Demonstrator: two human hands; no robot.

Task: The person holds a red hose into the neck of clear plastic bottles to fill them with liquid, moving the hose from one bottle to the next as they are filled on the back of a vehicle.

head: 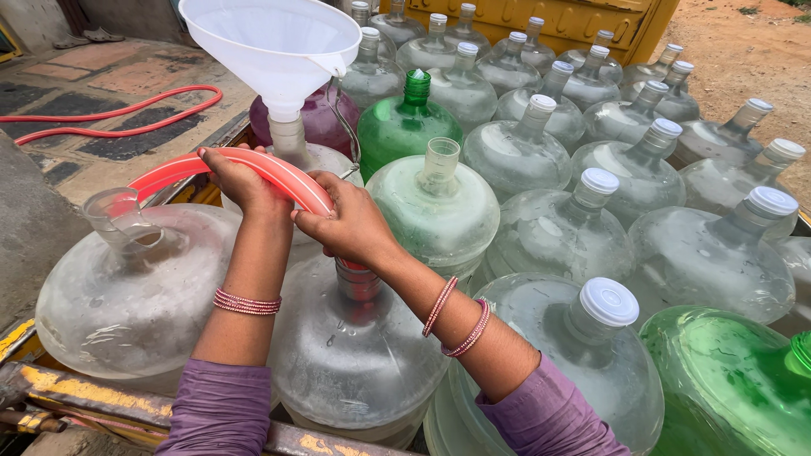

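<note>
Head view of two bare hands gripping a red translucent hose (253,169) above a crowd of large water jugs. Left hand (241,181) closed around the hose at the top of its arch; right hand (351,224) closed around the same hose just beside it, on the side bending down into the open neck of a clear jug (351,355) directly beneath. Pink bangles (247,302) on the left wrist, a matching pair (456,317) on the right forearm, purple sleeves at both elbows. Far end of the hose arching away from the left hand past an uncapped, tilted clear jug (127,287). Just behind the hose, a white funnel (274,46) seated in the neck of another jug, with a purple jug (325,122) behind it and a green capped jug (405,127) beside that. Open-necked pale jug (439,203) just beyond the right hand. White-capped clear jugs (591,228) filling the space past it; another green jug (735,388) at the near corner. More red hose (110,114) lying on the paved ground well behind the left hand.
</note>
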